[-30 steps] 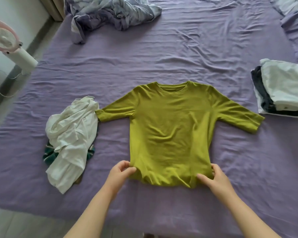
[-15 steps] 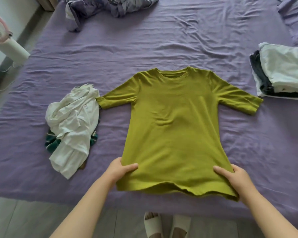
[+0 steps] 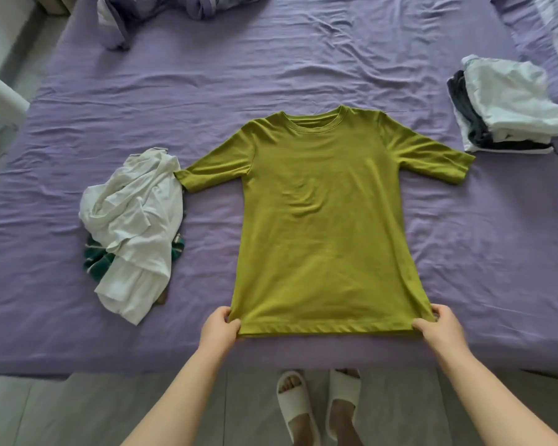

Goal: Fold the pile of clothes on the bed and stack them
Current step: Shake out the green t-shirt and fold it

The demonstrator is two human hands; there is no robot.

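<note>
Both forearms are seen bare, with no sleeve reaching the wrist. No ring, watch or bracelet is visible on the left hand (image 3: 219, 329) or the right hand (image 3: 442, 328). White open-toed slide sandals (image 3: 318, 400) with a broad strap across each foot are worn, toes showing at the front.

I'm looking at a bed (image 3: 271, 75) under a wrinkled purple sheet. A green T-shirt (image 3: 326, 226) lies flat mid-bed, a crumpled white garment (image 3: 132, 220) to its left touching its sleeve. A folded stack (image 3: 509, 104) sits far right, rumpled bedding (image 3: 187, 6) far left.
</note>
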